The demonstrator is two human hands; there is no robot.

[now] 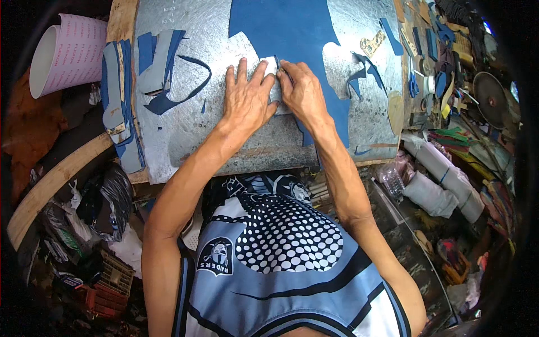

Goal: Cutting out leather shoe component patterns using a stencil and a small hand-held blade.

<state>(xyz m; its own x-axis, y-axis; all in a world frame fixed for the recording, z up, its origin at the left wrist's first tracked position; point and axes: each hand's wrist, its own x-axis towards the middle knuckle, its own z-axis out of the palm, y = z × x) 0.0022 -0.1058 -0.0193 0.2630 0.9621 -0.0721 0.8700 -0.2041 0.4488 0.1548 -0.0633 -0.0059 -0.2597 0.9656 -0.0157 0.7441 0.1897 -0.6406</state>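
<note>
A large blue sheet (281, 28), leather-like with cut-out curved edges, lies on the grey metal work surface (191, 135). My left hand (247, 94) rests flat with its fingers spread, pressing on a small pale template (271, 64) at the sheet's left edge. Close against the template's right side, my right hand (303, 92) is closed, thumb and forefinger together. A thin dark bit shows by its fingertips; whatever it grips is mostly hidden. Under both hands, part of the template is covered.
Blue cut pieces (160, 62) and a curved strip (196, 95) lie left, beside stacked strips (120, 106). Blue scraps (365, 76) and a tan patterned piece (373, 42) lie right. Blue-handled scissors (414, 84) sit at the right edge. A pink-white roll (70, 53) stands far left.
</note>
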